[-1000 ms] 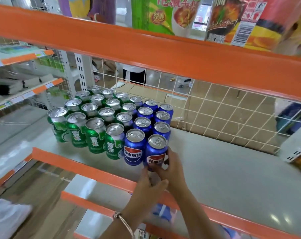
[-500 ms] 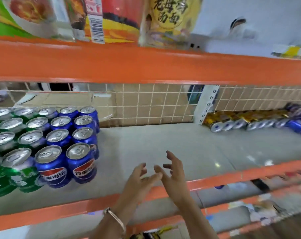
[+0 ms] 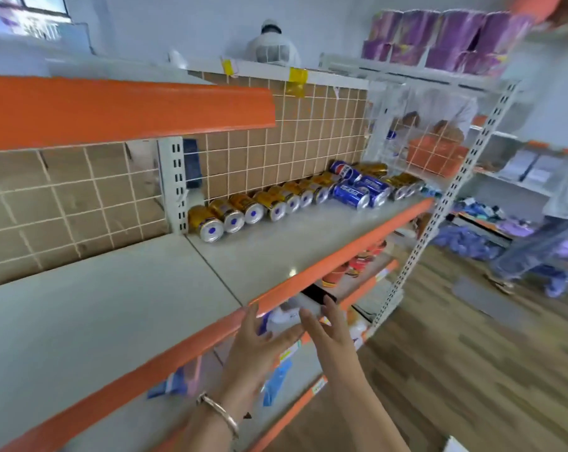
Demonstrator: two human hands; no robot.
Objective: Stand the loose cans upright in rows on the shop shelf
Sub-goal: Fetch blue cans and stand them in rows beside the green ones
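Head view: both hands are raised in front of the shelf's (image 3: 113, 321) orange front edge (image 3: 357, 249), near its middle.

1. Left hand (image 3: 253, 350): released, fingers straight and slightly spread, holding nothing. Its fingertips overlap the front edge (contact cannot be confirmed). A metal bracelet (image 3: 220, 414) sits on the wrist.
2. Right hand (image 3: 328, 334): released, fingers extended, holding nothing. It is just beside the left hand and below the front edge.
3. Gold cans (image 3: 243, 210): lying on their sides in one row along the back edge, against the wire grid panel (image 3: 276, 141), round ends facing the front edge. The row runs from the white upright post (image 3: 175, 184) toward the back right corner.
4. Blue cans (image 3: 354, 194): lying on their sides near the back right corner, in front of the gold row, with one resting higher up at the back.

All of these cans are well apart from both hands, behind them and to the right, with bare shelf surface between. None of them stands upright.
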